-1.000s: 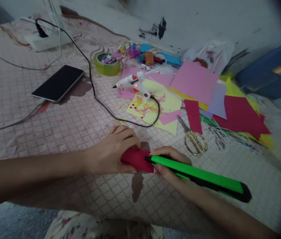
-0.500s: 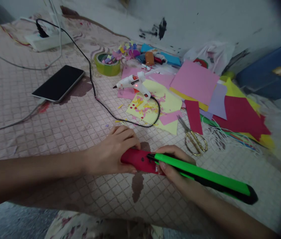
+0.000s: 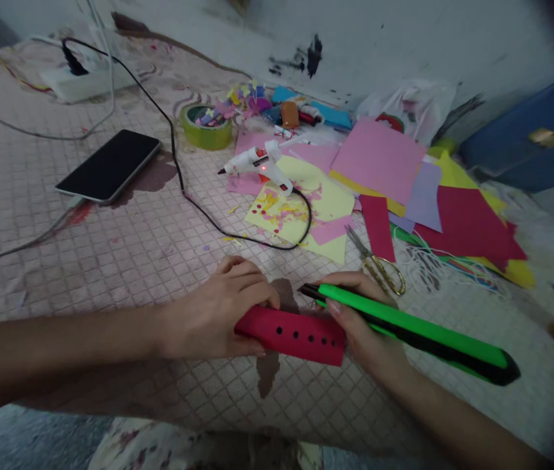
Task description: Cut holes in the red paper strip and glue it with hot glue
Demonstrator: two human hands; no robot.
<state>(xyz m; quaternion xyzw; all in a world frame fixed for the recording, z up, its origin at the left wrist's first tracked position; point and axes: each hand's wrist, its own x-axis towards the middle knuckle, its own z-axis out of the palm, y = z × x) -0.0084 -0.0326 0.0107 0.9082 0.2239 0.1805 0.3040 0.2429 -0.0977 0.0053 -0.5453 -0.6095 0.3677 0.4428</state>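
My left hand [image 3: 218, 312] grips the left end of a red strip [image 3: 306, 338], thumb below and fingers over its top. Several dark round spots run in a row along the strip, and its right end is free. My right hand [image 3: 368, 323] is closed round a green and black utility knife [image 3: 419, 329], whose dark tip points left, just above the strip. The knife's long body slants down to the right over my wrist. Behind my right hand, gold-handled scissors [image 3: 379, 264] lie on the patterned cloth.
A white glue gun [image 3: 262, 163] with a black cord rests on pale yellow paper [image 3: 326, 189]. Coloured sheets [image 3: 379, 160] and white string [image 3: 424, 267] lie right. Further left are a tape roll [image 3: 206, 134], a phone [image 3: 110, 163] and a power strip [image 3: 85, 85].
My right hand and the knife have lifted off the strip and moved slightly right. More of the strip and its row of spots now shows. My left hand keeps its hold.
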